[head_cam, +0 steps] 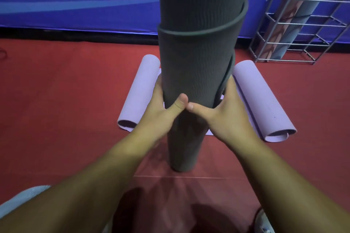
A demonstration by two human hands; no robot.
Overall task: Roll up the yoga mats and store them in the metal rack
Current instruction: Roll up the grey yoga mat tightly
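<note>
A rolled dark grey yoga mat (197,47) stands upright in front of me, its lower end near the red floor and its top out of frame. My left hand (162,108) grips its left side and my right hand (219,111) grips its right side, thumbs meeting at the front. Its outer layers spiral loosely. Behind it a purple yoga mat (140,92) lies on the floor, curled inward at both ends, its middle hidden by the grey roll. The metal rack (303,24) stands at the far right against the wall.
Two rolled mats (291,17), one patterned and one blue-grey, lean inside the rack. A blue banner wall (75,5) runs along the back. Red floor (56,100) lies on both sides. A white garment edge (24,196) shows at bottom left.
</note>
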